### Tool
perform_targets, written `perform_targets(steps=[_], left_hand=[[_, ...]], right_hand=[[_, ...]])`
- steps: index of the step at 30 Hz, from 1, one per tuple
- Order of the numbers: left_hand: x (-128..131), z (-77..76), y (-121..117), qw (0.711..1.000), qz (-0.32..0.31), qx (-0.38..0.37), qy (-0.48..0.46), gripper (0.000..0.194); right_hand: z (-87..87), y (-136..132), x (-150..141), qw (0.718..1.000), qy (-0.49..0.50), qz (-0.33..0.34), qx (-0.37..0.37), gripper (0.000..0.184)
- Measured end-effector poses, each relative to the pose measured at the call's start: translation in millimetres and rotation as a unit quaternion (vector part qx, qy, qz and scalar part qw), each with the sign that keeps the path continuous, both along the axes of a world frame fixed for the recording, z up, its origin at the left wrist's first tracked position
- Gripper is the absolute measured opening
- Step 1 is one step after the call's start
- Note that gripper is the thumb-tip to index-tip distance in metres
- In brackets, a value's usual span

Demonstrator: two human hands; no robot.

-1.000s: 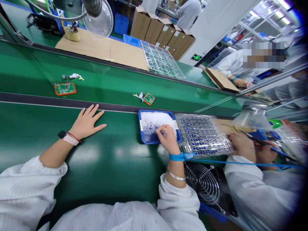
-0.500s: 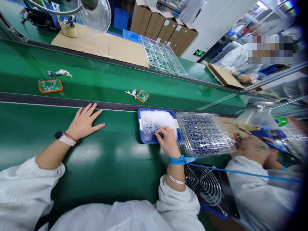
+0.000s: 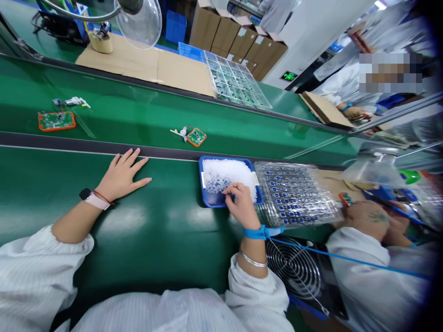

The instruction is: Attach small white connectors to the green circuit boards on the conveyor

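My left hand (image 3: pixel 122 177) lies flat on the green worktop (image 3: pixel 166 240), fingers spread, with nothing in it. Its fingertips reach the dark strip along the conveyor belt. My right hand (image 3: pixel 242 203) is over the front of a blue tray (image 3: pixel 214 199), fingers curled and thumb close to the index finger. Whatever lies between those fingertips is too small to make out. Heaped at the tray's back are small white pieces (image 3: pixel 230 168), with a thinner scatter of them near my fingers. A blue wrist strap (image 3: pixel 255 232) with a cord is around my right wrist.
Two orange-edged circuit boards, one left (image 3: pixel 57 121) and one nearer the middle (image 3: pixel 196 137), lie on the belt with wired parts. Clear plastic trays of small blue-marked parts (image 3: pixel 290 193) adjoin the blue tray. A fan (image 3: pixel 294 263) and a co-worker's hands (image 3: pixel 368 219) are at right.
Both circuit boards have shifted left along the belt. My right thumb and fingertips have moved slightly within the blue tray. My left hand has stayed put.
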State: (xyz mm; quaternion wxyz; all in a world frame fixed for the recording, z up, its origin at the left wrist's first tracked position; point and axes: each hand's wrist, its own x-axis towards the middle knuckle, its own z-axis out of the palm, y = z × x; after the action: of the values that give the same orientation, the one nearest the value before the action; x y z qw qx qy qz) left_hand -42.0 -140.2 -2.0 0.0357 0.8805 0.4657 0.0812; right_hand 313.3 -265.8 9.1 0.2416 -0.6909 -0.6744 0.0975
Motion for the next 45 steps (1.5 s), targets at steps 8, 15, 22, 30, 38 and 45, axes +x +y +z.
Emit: perform_targets(steps=[8,15,22,30,38,45], left_hand=[[-0.1,0.1,0.3,1.0,-0.001,0.0,-0.006,0.066],[0.1,0.9,0.3,1.0,-0.002,0.001,0.002,0.066],[-0.1,0.3,0.3,1.0,0.001,-0.003,-0.007,0.065],[-0.7,-0.2,0.8,1.0,0.0,-0.004,-0.01,0.065],[-0.5,0.3,0.7,1.0,-0.002,0.002,-0.001,0.066],[-1.4,-1.8,1.9,1.0,-0.002,0.008,-0.021,0.064]], right_hand=[[-1.9,0.6,2.5,1.0,0.003,-0.014,0.006,0.017],[-0.5,1.5,-2.2,1.0,0.002,0.002,0.002,0.018],[-0.2,1.4,-1.3,1.0,0.003,-0.008,0.004,0.019],[-4.3,0.7,4.4,1.0,0.002,-0.02,-0.003,0.019],[-2.7,-0.2,5.4,1.0,-0.001,-0.019,0.011,0.019],[-5.8,0.5,5.4,1.0,-0.001,-0.014,0.007,0.018]])
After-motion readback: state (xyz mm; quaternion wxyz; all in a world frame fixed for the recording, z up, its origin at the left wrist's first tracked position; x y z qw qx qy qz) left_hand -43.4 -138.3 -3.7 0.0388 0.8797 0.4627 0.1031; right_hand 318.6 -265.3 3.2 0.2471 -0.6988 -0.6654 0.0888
